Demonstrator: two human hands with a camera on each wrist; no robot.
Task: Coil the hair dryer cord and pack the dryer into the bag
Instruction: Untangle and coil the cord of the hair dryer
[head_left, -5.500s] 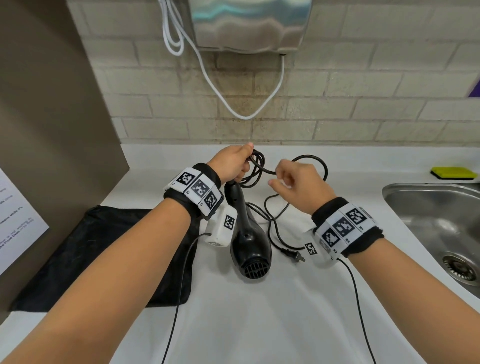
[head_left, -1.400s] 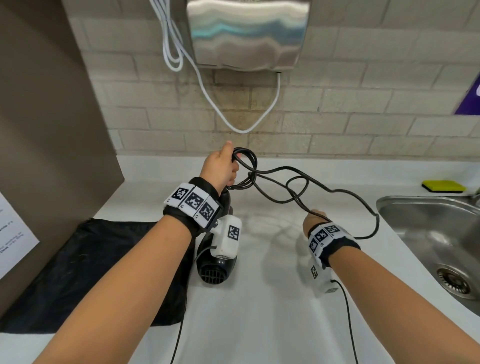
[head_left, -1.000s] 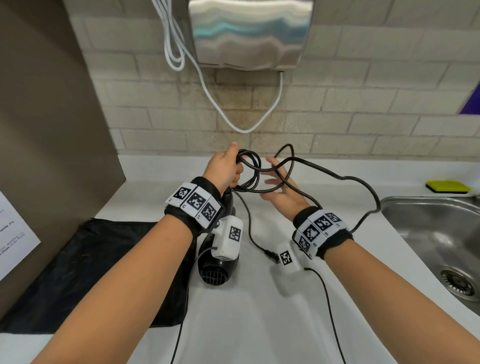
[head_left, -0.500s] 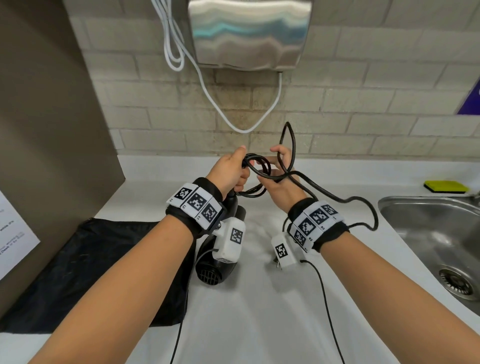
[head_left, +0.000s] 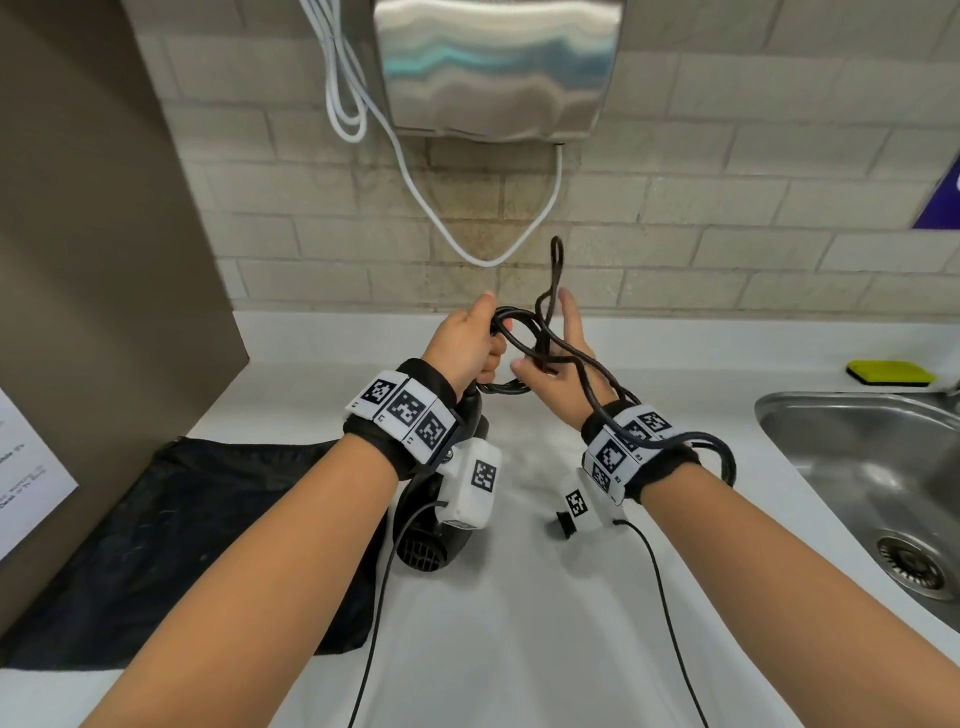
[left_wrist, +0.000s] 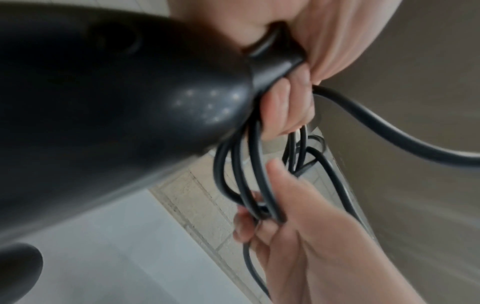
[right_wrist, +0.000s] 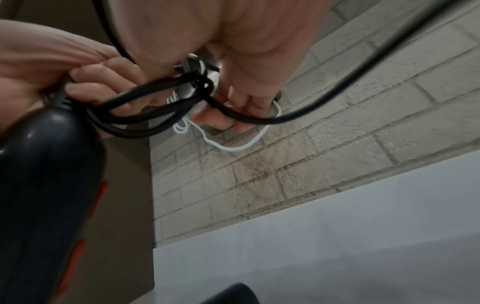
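Note:
The black hair dryer (head_left: 427, 540) hangs nozzle-down over the counter, its handle gripped at the top by my left hand (head_left: 475, 345). That hand also holds several loops of the black cord (head_left: 519, 325) against the handle end (left_wrist: 272, 67). My right hand (head_left: 548, 364) is just right of it, fingers curled round a strand of the cord (right_wrist: 228, 112), index finger pointing up. One narrow loop sticks up above the hands, and slack drapes over my right wrist. The plug (head_left: 564, 522) hangs below that wrist. The black bag (head_left: 208, 545) lies flat on the counter at the left.
A steel sink (head_left: 857, 467) is set into the white counter (head_left: 519, 623) at the right, with a yellow sponge (head_left: 888, 372) behind it. A metal hand dryer (head_left: 498, 67) and its white cable (head_left: 415, 182) hang on the brick wall. A brown partition (head_left: 104, 208) stands at the left.
My right hand swept out along the cord, then came back to the left hand with another loop. The slack now lies over my right wrist, and the right index finger has straightened.

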